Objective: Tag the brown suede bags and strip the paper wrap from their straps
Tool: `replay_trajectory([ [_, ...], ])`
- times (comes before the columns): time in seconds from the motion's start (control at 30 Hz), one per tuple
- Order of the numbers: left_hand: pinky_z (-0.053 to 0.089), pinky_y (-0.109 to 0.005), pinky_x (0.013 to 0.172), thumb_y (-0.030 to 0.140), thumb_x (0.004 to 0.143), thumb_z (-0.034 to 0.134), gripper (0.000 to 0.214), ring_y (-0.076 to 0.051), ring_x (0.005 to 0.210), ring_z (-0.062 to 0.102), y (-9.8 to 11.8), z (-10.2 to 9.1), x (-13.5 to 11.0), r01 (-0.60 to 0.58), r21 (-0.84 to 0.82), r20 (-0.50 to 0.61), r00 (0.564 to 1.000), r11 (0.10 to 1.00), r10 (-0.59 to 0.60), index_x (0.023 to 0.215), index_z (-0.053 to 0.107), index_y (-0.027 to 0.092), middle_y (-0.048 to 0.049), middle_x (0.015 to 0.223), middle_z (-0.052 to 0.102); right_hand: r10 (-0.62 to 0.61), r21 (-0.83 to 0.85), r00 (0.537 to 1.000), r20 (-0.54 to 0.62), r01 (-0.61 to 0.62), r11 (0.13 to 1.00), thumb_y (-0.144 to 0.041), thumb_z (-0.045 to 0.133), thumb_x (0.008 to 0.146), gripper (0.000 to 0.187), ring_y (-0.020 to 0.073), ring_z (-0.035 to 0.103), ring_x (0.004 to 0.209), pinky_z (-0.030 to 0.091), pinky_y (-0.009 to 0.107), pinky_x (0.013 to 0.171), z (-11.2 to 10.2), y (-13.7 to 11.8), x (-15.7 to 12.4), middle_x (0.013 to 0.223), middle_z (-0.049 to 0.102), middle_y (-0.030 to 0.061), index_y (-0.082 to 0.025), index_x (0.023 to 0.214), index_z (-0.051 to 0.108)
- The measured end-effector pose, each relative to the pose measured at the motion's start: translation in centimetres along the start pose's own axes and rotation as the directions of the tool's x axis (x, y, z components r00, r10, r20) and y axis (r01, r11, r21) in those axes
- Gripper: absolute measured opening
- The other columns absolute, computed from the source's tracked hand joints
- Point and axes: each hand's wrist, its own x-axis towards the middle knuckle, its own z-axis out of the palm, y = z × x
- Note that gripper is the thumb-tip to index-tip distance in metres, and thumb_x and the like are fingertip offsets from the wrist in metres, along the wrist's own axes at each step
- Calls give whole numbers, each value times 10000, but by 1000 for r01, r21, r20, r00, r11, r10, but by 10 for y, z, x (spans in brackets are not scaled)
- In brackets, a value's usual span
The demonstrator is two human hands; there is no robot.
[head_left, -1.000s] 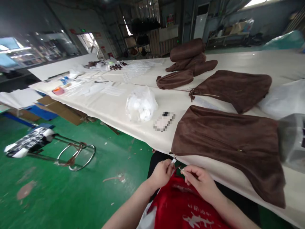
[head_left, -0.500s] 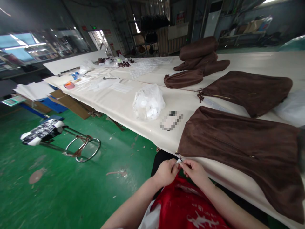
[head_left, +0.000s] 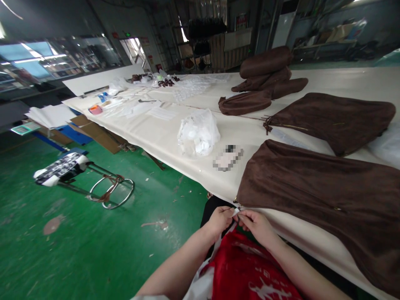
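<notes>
A person's left hand (head_left: 220, 221) pinches a small white tag (head_left: 236, 212) at the front edge of a long table (head_left: 162, 133), just by the near corner of a brown bag (head_left: 300, 179). The right hand (head_left: 254, 223) meets it with fingertips drawn narrow, their hold too small to make out. A phone (head_left: 228, 158) lies near a plastic bag (head_left: 199, 132).

- Brown piece (head_left: 306, 187) along the table's (head_left: 156, 130) near edge: matt, suede-like
- Clear bag (head_left: 199, 132) by that edge: thin, glossy, crinkled plastic
- Stool ring (head_left: 133, 191): polished metal
- Floor (head_left: 103, 250): glossy green
</notes>
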Motion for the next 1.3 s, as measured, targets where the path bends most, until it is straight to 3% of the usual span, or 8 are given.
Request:
replay_trajectory([
  [0.1, 68, -203, 400, 391, 806, 516, 265, -49, 377, 85, 0, -5, -1, 265, -320, 233, 953, 909, -195, 682, 507, 156, 108, 447, 177, -54, -55, 998, 14, 55, 997, -382, 451, 852, 283, 124, 515, 559, 420, 236, 582, 1, 4, 8, 609, 574, -16, -195, 695, 594],
  [0.3, 53, -178, 377, 280, 814, 543, 156, -43, 371, 78, 0, -15, -2, 473, -472, 483, 845, 744, -230, 731, 505, 153, 102, 459, 190, -54, -23, 996, 74, 55, 998, -384, 456, 840, 292, 139, 547, 584, 426, 246, 598, 1, 6, 18, 601, 605, -13, -192, 672, 599],
  [0.6, 41, -184, 385, 312, 765, 584, 202, -33, 362, 91, -4, -11, 3, 346, -483, 327, 923, 804, -200, 678, 517, 143, 107, 440, 189, 38, -63, 996, -75, -43, 997, -444, 492, 793, 328, 172, 602, 571, 457, 263, 572, 4, 13, 26, 626, 666, 29, -187, 694, 670],
  [0.87, 62, -218, 419, 560, 727, 663, 438, -37, 387, 100, -6, 7, -8, 201, -386, 208, 970, 900, -128, 758, 603, 127, 119, 436, 207, -80, -276, 983, -168, 31, 961, -419, 533, 778, 305, 242, 638, 702, 464, 328, 688, 0, 4, 28, 715, 713, 76, -190, 685, 712],
  [0.97, 143, -214, 429, 609, 775, 595, 487, -46, 402, 189, -5, 14, -12, -16, -247, 28, 999, 969, 23, 738, 619, 124, 85, 444, 316, -74, -293, 983, -171, 21, 956, -392, 481, 806, 309, 243, 652, 730, 471, 333, 692, -2, 4, 27, 755, 722, 79, -196, 749, 713],
  [1.07, 329, -217, 520, 537, 893, 469, 487, -83, 489, 389, -8, 14, -16, -265, 82, -119, 955, 961, 273, 657, 611, 135, 14, 519, 478, 1, -247, 994, -108, -27, 969, -394, 445, 824, 317, 200, 627, 599, 462, 308, 612, -4, 7, 20, 664, 687, 50, -199, 706, 665],
  [1.17, 443, -260, 687, 376, 971, 365, 393, -143, 680, 551, -13, 9, -19, -406, 516, -121, 837, 754, 533, 873, 679, 159, -47, 726, 622, 57, -116, 997, -50, -62, 991, -423, 488, 799, 283, 167, 601, 557, 458, 282, 580, -4, 8, 9, 636, 659, 23, -198, 691, 622],
  [1.3, 474, -276, 686, 250, 974, 356, 342, -166, 732, 597, -22, 4, -20, -332, 883, 13, 722, 331, 691, 1250, 549, 185, -64, 836, 638, 116, 112, 993, 25, -118, 987, -448, 537, 755, 295, 154, 610, 580, 468, 258, 569, -3, -1, -5, 657, 661, 21, -177, 786, 648],
])
